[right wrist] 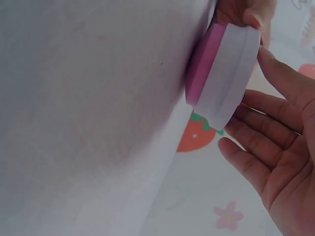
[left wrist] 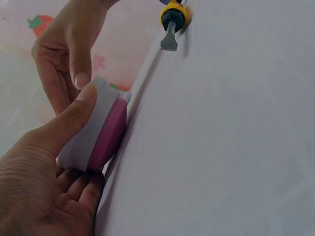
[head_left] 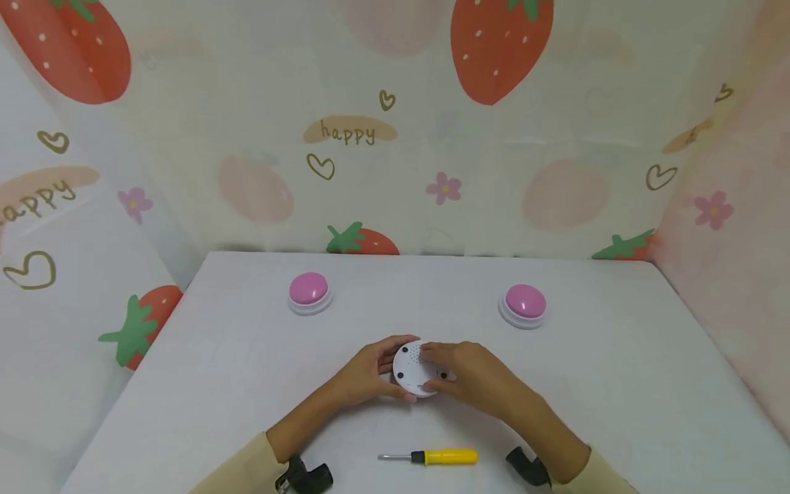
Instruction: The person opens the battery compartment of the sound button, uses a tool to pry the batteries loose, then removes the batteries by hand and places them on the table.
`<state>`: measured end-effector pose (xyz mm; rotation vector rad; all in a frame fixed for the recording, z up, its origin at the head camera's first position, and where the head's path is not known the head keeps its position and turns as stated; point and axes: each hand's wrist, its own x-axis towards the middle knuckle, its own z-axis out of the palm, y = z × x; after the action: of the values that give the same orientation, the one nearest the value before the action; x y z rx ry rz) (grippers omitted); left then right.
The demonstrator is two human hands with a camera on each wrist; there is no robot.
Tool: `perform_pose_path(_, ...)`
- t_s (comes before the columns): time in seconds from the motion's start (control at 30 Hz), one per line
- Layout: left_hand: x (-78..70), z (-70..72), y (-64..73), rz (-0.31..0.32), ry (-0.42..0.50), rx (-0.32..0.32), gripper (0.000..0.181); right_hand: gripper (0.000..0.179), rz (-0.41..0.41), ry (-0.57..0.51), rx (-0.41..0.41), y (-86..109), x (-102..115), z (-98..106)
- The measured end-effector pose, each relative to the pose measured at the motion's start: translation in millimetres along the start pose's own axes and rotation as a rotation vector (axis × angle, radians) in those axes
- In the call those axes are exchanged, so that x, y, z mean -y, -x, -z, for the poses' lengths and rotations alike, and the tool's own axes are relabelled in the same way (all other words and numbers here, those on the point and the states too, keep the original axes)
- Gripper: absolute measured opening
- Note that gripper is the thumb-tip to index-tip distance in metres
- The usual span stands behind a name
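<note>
A round push button with a white base and pink dome (left wrist: 110,132) is turned upside down, its white underside (head_left: 409,363) with dark round feet and small holes facing up. My left hand (head_left: 369,374) grips it by the rim, thumb on the near side and fingers beneath and behind. From the right, my right hand (head_left: 472,374) reaches over the underside, thumb and fingers spread apart on it. In the right wrist view the right hand's fingers (right wrist: 270,132) look fairly straight near the white base (right wrist: 231,73). Whether they pinch any small part is hidden.
Nearer the front lies a screwdriver (head_left: 447,456) with a yellow handle, its flat tip pointing left. Two more pink-domed buttons stand upright farther back, a left button (head_left: 308,291) and a right button (head_left: 524,304). A strawberry-print curtain (head_left: 370,185) closes off the white table's (head_left: 247,329) back.
</note>
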<state>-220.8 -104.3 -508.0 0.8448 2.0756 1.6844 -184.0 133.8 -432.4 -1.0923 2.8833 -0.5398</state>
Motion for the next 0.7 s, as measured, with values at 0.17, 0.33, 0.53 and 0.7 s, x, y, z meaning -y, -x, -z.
perform_pose_path(0.17,-0.8,0.4,1.7,0.000,0.010,0.000,0.090,0.047,-0.013,0.029,0.003,-1.1,2.9,-1.4)
perform_pose_path(0.33,-0.3,-1.8,1.2,0.008,0.000,-0.002,0.090,0.046,-0.020,0.050,0.002,0.5,2.7,-3.7)
perform_pose_path(0.53,1.7,-1.6,2.4,0.025,0.015,-0.019,0.090,0.035,0.020,0.039,-0.008,-1.4,3.3,-4.3)
perform_pose_path(0.7,1.0,-1.9,0.6,0.017,0.024,-0.010,0.089,0.026,0.062,0.076,-0.013,-1.1,3.2,-5.9)
